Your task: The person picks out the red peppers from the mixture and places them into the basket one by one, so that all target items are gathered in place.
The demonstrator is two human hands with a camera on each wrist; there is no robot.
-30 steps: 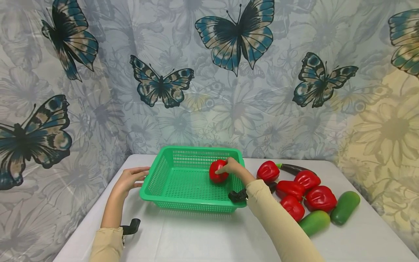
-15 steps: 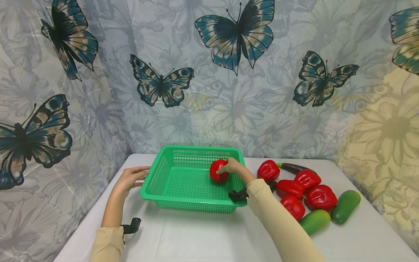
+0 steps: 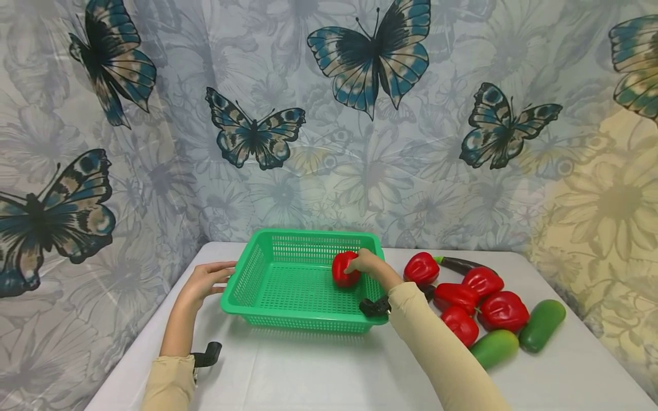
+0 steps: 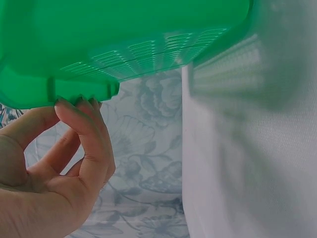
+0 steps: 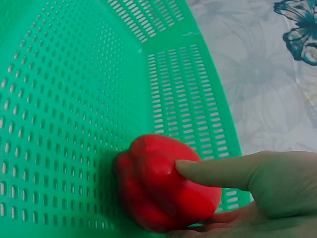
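Observation:
A green plastic basket (image 3: 303,317) with perforated walls rests on the white table. At its left end my left hand (image 3: 203,282) touches the outer rim with its fingertips; in the left wrist view, relaxed, bent fingers (image 4: 96,153) meet the rim's edge from below. My right hand (image 3: 371,265) reaches over the right side and holds a red bell pepper (image 3: 343,271) low inside the basket. In the right wrist view the thumb lies on top of the bell pepper (image 5: 161,178), with the other fingers partly hidden beneath it.
Right of the basket lie several more red bell peppers (image 3: 504,311), a dark eggplant (image 3: 465,265), a green mango-like fruit (image 3: 496,348) and a dark green cucumber-like vegetable (image 3: 542,325). Behind the table (image 3: 298,377) hangs a butterfly-patterned cloth (image 3: 380,188).
The bell pepper has shifted slightly right and turned a little in my right hand. My left hand stays at the basket's rim.

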